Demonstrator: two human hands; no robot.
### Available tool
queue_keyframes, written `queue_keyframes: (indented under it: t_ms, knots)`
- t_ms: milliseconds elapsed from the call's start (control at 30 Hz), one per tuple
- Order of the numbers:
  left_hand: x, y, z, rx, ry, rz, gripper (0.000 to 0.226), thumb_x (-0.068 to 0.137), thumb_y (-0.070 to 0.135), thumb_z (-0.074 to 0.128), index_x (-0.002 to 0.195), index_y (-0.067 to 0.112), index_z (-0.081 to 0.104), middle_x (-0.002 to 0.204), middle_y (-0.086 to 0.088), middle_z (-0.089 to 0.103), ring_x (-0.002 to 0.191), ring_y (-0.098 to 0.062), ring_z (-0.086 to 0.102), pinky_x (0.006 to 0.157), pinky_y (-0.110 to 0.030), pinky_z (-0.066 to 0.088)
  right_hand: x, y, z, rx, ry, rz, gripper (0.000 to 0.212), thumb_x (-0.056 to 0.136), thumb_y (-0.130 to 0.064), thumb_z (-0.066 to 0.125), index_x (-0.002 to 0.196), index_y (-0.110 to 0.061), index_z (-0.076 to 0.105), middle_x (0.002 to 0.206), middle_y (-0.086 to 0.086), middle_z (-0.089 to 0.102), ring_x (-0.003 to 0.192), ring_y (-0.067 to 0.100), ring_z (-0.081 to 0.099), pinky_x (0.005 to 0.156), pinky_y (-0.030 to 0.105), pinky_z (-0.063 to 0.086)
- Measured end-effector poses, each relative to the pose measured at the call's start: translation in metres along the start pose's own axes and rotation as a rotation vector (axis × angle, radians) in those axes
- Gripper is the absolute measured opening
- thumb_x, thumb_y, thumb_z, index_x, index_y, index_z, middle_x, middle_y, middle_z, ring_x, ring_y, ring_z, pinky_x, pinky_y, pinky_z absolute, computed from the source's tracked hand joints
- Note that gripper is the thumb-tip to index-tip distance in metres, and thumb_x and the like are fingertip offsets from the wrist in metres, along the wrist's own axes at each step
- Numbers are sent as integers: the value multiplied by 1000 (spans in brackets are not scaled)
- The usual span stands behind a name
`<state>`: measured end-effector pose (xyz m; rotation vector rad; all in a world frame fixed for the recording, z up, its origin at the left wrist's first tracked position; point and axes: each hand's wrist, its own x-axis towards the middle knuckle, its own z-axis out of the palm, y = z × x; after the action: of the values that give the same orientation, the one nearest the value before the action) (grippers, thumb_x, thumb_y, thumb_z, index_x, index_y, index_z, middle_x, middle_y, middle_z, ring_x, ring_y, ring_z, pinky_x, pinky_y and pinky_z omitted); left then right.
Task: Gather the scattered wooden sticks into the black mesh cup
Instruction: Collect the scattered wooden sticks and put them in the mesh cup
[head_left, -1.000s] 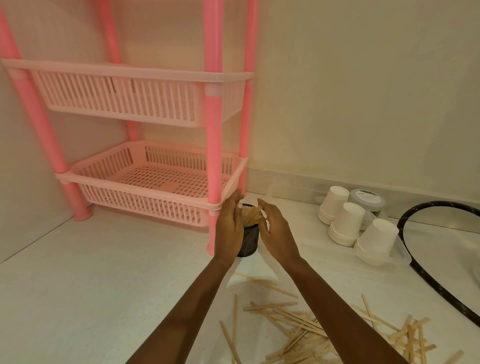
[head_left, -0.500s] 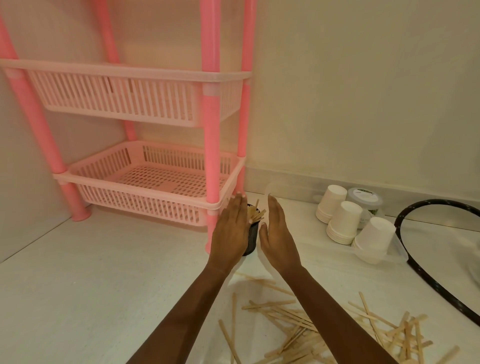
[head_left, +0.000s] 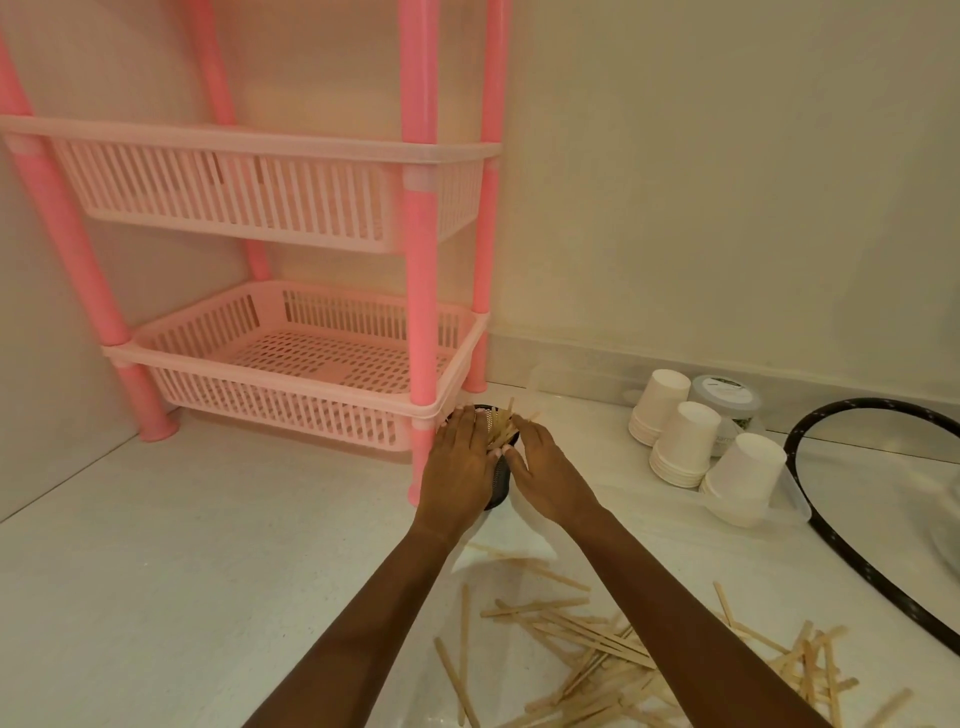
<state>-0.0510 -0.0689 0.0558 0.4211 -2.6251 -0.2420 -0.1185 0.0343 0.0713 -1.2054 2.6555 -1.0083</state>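
The black mesh cup stands on the white surface by the pink rack's front leg, with a bundle of wooden sticks poking out of its top. My left hand wraps the cup's left side, fingers up at the rim. Against the bundle's right side lies my right hand, fingers straight and touching the sticks, thumb meeting the left thumb in front of the cup. Several loose wooden sticks lie scattered nearer to me, under and right of my right forearm.
A pink two-tier basket rack stands close behind and left of the cup. Stacks of white paper cups and a lidded tub sit to the right, partly in a clear container. A black hoop lies at far right, by the wall.
My hands went from curled over the cup to flat on either side of it, then closed in against the cup and sticks. The bundle now stands closer together.
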Motion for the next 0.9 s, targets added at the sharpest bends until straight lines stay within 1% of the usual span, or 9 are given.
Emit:
queue_keyframes:
  t_ms: [100, 133, 300, 367, 467, 567, 667, 767, 900]
  knots:
    - [1, 4, -5, -41, 93, 55, 39, 91, 13, 43, 126, -4, 48, 131, -25, 53, 124, -36, 50, 108, -42, 36, -2, 0, 0, 70, 21, -25, 48, 97, -19, 40, 142, -11, 25, 146, 11, 33, 134, 21, 34, 105, 24, 28]
    - [3, 4, -6, -26, 97, 60, 38, 92, 12, 41, 126, -3, 49, 130, -23, 54, 123, -35, 50, 108, -41, 37, -3, 0, 0, 95, 48, -29, 51, 97, -18, 40, 143, -12, 21, 149, 10, 29, 136, 21, 32, 107, 25, 28]
    - [22, 2, -7, -6, 41, 41, 46, 99, 20, 35, 141, 4, 30, 150, -15, 32, 141, -27, 28, 116, -36, 21, -6, 0, 5, 74, 141, -2, 59, 96, -10, 37, 146, -10, 7, 157, 7, 11, 145, 18, 13, 115, 27, 18]
    - [31, 4, -8, -13, 19, 73, 45, 99, 20, 36, 141, 3, 30, 150, -15, 33, 139, -27, 31, 113, -37, 25, -6, 0, 5, -4, 99, -3, 57, 94, -6, 34, 145, -6, 9, 157, 11, 12, 145, 21, 10, 116, 28, 14]
    - [41, 3, -6, 5, -78, 133, 45, 100, 21, 33, 142, 5, 28, 150, -12, 33, 138, -24, 33, 111, -37, 29, -12, 1, 9, -76, 25, -25, 56, 91, 0, 34, 144, -4, 16, 153, 15, 21, 143, 26, 17, 114, 31, 19]
    - [43, 0, -1, 66, -174, 149, 45, 101, 24, 28, 142, 7, 28, 151, -9, 33, 141, -22, 27, 112, -36, 27, -20, 6, 12, -85, -1, -3, 61, 89, 3, 34, 145, -5, 11, 155, 14, 14, 145, 25, 11, 116, 30, 13]
    - [44, 0, 1, 82, -146, 140, 48, 101, 31, 25, 144, 9, 25, 153, -7, 31, 143, -21, 23, 114, -37, 23, -28, 11, 12, -26, 18, 48, 63, 90, 2, 35, 146, -8, 8, 157, 8, 8, 146, 19, 5, 117, 26, 9]
    - [46, 4, 0, 67, -78, 148, 49, 102, 29, 23, 147, 11, 18, 156, -6, 24, 144, -20, 20, 116, -36, 20, -40, 18, 9, 0, 11, 64, 59, 92, -1, 35, 146, -11, 15, 158, 4, 8, 146, 16, 5, 115, 22, 11]
    - [46, 11, 5, 160, -153, 160, 48, 102, 27, 19, 146, 9, 17, 156, -8, 22, 144, -19, 20, 116, -38, 20, -63, 30, 9, -22, -29, 70, 53, 93, -2, 35, 144, -10, 24, 157, 3, 11, 145, 15, 8, 110, 16, 12]
